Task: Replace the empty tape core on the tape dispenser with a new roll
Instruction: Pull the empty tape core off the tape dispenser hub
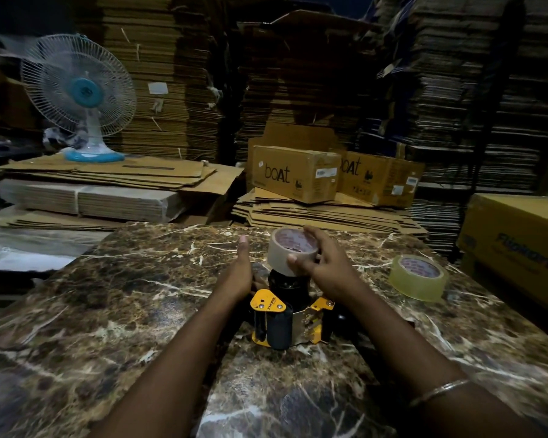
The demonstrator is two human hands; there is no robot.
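A yellow and black tape dispenser (285, 317) lies on its side on the marble table (108, 311), its black hub pointing up. My right hand (324, 267) grips a pale, thin-walled ring (290, 252) with a red-printed inside, held just above the hub; I cannot tell if it is the empty core or a roll. My left hand (239, 273) rests flat beside the dispenser's left side, fingers extended and touching it. A full roll of clear tape (419, 281) lies flat on the table to the right, apart from both hands.
Stacks of flattened cardboard rise behind the table. Two brown "boAt" boxes (298, 172) sit on a cardboard pile at the back. A white and blue table fan (83, 99) stands back left. A yellow carton (516, 248) sits at the table's right edge.
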